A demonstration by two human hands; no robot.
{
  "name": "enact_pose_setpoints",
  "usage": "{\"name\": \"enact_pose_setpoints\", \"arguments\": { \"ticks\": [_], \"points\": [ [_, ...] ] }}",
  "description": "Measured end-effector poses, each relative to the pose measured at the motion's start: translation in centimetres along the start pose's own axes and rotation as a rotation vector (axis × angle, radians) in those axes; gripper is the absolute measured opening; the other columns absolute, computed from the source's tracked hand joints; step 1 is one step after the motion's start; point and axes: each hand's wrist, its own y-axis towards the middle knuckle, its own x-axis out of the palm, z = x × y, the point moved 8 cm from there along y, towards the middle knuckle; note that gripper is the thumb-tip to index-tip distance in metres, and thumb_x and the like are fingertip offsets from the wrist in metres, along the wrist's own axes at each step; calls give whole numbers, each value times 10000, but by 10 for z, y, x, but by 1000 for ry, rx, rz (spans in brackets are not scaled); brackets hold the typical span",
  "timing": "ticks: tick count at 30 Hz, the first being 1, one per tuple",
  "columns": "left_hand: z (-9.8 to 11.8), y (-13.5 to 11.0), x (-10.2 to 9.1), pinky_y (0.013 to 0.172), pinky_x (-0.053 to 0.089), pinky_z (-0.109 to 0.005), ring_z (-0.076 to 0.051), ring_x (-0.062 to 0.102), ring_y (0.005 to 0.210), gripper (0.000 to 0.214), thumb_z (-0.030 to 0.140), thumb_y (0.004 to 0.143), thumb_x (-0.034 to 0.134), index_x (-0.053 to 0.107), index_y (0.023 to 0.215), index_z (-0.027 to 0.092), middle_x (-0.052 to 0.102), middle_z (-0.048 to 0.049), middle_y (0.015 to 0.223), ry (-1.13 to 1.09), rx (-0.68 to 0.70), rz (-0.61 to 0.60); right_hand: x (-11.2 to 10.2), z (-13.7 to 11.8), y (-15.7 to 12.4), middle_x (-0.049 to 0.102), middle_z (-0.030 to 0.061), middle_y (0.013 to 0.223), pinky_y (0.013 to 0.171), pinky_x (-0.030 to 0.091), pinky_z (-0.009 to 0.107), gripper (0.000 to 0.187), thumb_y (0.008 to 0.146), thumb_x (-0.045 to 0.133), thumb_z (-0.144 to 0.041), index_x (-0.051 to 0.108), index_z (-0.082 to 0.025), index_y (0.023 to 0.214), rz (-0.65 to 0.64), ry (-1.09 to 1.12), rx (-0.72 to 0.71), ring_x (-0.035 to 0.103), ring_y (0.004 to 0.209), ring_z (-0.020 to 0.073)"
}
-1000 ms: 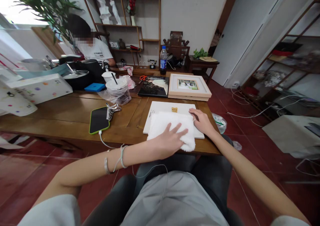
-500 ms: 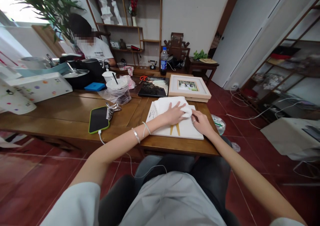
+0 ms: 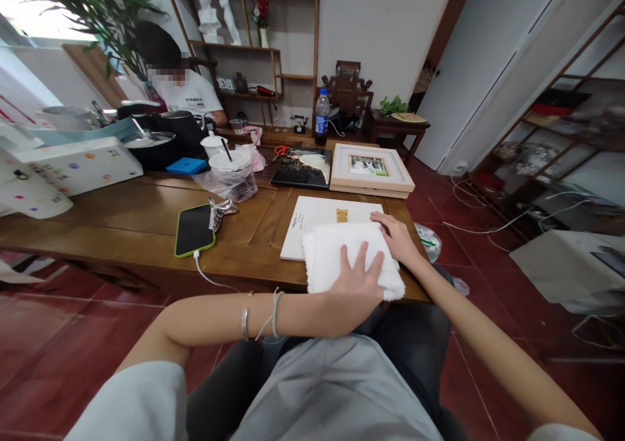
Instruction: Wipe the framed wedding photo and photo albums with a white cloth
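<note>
A folded white towel (image 3: 325, 249) lies over the near part of a white board (image 3: 312, 210), which rests at the table's front edge. My left hand (image 3: 359, 291) is spread flat on the towel, fingers apart and pressing on it. A small gold-brown patch (image 3: 342, 215) and some dark print show on the uncovered part of the board. At the board's right edge rests my right hand (image 3: 396, 238), its fingers stretched out and touching the board beside the towel.
Behind the board lie a framed photo (image 3: 390, 170) and a dark glossy picture (image 3: 297, 175). To the left are a charging phone (image 3: 195, 231), a bagged cup (image 3: 232, 174) and a blue box (image 3: 186, 166). A person (image 3: 188, 92) sits across the table.
My left hand has drawn the towel toward me, from the board's far part to its near edge, uncovering the upper part. My right hand has stayed at the right edge.
</note>
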Motion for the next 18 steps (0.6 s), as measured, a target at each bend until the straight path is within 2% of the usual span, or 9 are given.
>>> {"name": "enact_pose_setpoints", "arguments": {
  "ticks": [3, 6, 10, 13, 16, 18],
  "points": [
    [-1, -8, -4, 922, 312, -679, -429, 228, 1313, 295, 208, 887, 420, 648, 1074, 224, 296, -100, 1455, -23, 52, -25, 0, -1, 0, 609, 91, 1183, 986, 402, 421, 391, 771, 403, -79, 649, -179, 1058, 4, -3, -3, 541, 1122, 229],
    [-20, -2, -5, 941, 308, -649, -396, 222, 1326, 276, 198, 870, 449, 635, 1073, 208, 290, -97, 1459, -57, 70, -79, 1, -2, 0, 614, 106, 1174, 985, 403, 423, 381, 779, 402, -88, 645, -164, 1062, 7, -20, 2, 544, 1118, 238],
    [-66, 26, 4, 945, 311, -611, -351, 231, 1331, 304, 265, 914, 401, 565, 1165, 218, 310, -107, 1449, -133, 25, -136, 1, -2, 1, 622, 110, 1158, 980, 403, 422, 379, 770, 406, -87, 644, -161, 1055, 6, -45, 15, 543, 1117, 247],
    [-96, 54, 16, 976, 262, -611, -344, 176, 1350, 338, 344, 920, 400, 516, 1209, 213, 311, -99, 1450, -215, 37, -142, 1, -7, 2, 629, 105, 1137, 969, 404, 408, 384, 753, 401, -72, 643, -167, 1036, -8, -56, -11, 544, 1109, 247],
    [-116, 78, 20, 1030, 187, -579, -304, 168, 1359, 354, 382, 932, 360, 515, 1194, 200, 421, -72, 1386, -311, 59, -80, -1, -11, 2, 641, 95, 1095, 918, 430, 388, 369, 757, 395, -72, 629, -179, 1022, -3, -65, -33, 571, 1047, 241],
    [-121, 88, 19, 1045, 179, -550, -280, 188, 1356, 361, 374, 945, 313, 511, 1190, 198, 463, -57, 1351, -361, 74, -34, -3, -12, 2, 653, 97, 1033, 864, 451, 375, 331, 763, 402, -82, 619, -177, 995, 12, -77, -26, 594, 974, 240]
  ]
}}
